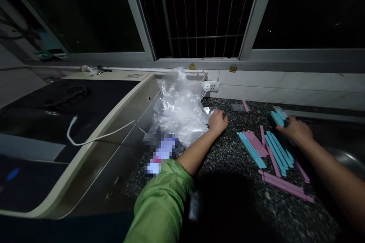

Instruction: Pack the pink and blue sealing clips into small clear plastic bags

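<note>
My left hand (218, 123) is at the right edge of a heap of crumpled clear plastic bags (182, 108), its fingers curled in. What those fingers hold, if anything, is hidden. Farther right, my right hand (298, 131), slightly blurred, has its thumb and fingers closed at a small bunch of light-blue flat strips (278, 117) with clear plastic by it. Nearer to me lie more blue strips (278, 153) and pink strips (256, 142), loosely grouped on the dark speckled counter (228, 152). Two pink strips (286, 186) rest side by side in front.
A phone with a lit, blurred-out screen (164, 153) lies left of my forearm. A white cable (99, 139) crosses the pale-edged appliance (122, 110). Behind are a wall socket with a charger (211, 86) and a barred window. A dark metal sink (342, 155) lies at right.
</note>
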Demonstrator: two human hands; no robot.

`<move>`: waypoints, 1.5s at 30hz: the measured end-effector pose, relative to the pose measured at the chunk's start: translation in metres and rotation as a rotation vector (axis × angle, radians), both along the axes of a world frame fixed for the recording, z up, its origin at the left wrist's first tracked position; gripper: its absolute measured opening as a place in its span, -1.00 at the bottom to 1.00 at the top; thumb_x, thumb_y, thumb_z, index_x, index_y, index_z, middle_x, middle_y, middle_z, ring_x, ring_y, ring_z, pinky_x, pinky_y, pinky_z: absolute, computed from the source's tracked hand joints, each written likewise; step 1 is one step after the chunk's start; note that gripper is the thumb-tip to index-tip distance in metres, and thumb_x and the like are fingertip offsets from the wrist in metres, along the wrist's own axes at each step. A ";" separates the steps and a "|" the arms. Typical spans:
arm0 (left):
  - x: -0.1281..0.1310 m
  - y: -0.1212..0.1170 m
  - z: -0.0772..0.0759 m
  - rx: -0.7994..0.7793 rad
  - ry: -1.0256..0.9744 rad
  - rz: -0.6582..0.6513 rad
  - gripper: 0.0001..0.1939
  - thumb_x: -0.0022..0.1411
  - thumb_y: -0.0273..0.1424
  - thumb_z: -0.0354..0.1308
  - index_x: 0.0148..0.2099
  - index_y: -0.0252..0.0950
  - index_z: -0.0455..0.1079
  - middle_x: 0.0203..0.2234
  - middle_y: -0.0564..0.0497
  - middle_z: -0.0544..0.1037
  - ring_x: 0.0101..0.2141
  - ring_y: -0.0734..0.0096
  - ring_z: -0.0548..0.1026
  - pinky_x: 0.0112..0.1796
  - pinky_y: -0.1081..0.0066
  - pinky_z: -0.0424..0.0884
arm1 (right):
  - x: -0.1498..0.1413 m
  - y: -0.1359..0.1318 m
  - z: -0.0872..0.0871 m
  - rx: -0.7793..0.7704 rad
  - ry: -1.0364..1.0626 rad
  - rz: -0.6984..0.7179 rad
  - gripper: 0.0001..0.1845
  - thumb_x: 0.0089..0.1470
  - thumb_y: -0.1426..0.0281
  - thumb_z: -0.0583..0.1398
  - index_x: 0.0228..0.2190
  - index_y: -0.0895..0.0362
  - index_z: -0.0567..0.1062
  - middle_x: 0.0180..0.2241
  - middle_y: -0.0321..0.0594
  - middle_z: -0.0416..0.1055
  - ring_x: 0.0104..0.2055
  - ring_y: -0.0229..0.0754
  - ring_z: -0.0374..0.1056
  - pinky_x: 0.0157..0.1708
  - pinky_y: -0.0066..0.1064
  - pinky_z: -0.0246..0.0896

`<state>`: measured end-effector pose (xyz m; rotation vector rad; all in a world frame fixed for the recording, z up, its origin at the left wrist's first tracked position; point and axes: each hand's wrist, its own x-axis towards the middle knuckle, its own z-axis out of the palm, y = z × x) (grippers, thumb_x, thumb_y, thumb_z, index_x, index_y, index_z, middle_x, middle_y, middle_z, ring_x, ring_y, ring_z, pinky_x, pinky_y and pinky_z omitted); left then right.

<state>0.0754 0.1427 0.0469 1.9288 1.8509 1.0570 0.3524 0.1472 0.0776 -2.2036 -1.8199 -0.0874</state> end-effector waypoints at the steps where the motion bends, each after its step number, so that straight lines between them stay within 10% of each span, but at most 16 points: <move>1: -0.014 -0.003 0.004 0.000 0.080 0.023 -0.78 0.15 -0.38 0.03 -0.16 -0.28 0.38 -0.20 -0.13 0.41 -0.15 0.24 0.39 -0.16 0.35 0.31 | 0.004 -0.016 -0.004 -0.083 -0.038 -0.029 -0.51 -0.13 0.24 0.18 -0.20 0.34 0.42 -0.33 0.25 0.43 -0.31 0.12 0.38 -0.43 -0.25 0.14; 9: -0.092 -0.010 0.013 -0.097 0.420 0.322 -0.66 0.17 -0.34 0.02 -0.01 -0.34 0.30 -0.09 -0.23 0.34 -0.05 0.15 0.30 -0.13 0.30 0.23 | 0.006 -0.088 -0.035 -0.061 -0.023 0.015 -0.62 -0.05 0.28 0.05 -0.21 0.20 0.43 -0.31 0.13 0.46 -0.28 0.11 0.42 -0.38 -0.22 0.25; 20: -0.092 -0.018 0.025 0.011 0.398 0.323 -0.71 0.25 -0.41 -0.14 -0.14 -0.26 0.40 -0.12 -0.14 0.35 -0.09 0.25 0.30 -0.18 0.35 0.23 | -0.001 -0.103 -0.018 0.183 0.097 0.122 -0.64 -0.05 0.22 0.07 -0.24 0.15 0.43 -0.16 0.09 0.40 -0.03 0.11 0.30 -0.07 -0.14 0.20; 35: -0.049 -0.120 -0.004 0.202 0.096 -0.024 -0.87 0.17 -0.42 0.02 -0.29 -0.22 0.41 -0.23 -0.07 0.40 -0.16 0.30 0.33 -0.13 0.34 0.29 | -0.215 -0.050 0.009 -0.159 0.912 0.479 -0.66 -0.09 0.17 0.16 -0.60 0.21 0.43 -0.65 -0.24 0.38 -0.60 -0.26 0.27 -0.58 -0.46 0.16; 45: -0.056 -0.167 -0.009 0.268 -0.175 -0.138 -0.84 0.10 -0.37 0.11 -0.22 -0.25 0.38 -0.27 -0.06 0.39 -0.17 0.32 0.36 -0.12 0.33 0.31 | -0.153 -0.107 0.020 0.129 0.926 0.515 -0.69 -0.21 0.18 0.22 -0.45 0.15 0.49 -0.41 -0.20 0.49 -0.37 -0.16 0.37 -0.32 -0.31 0.28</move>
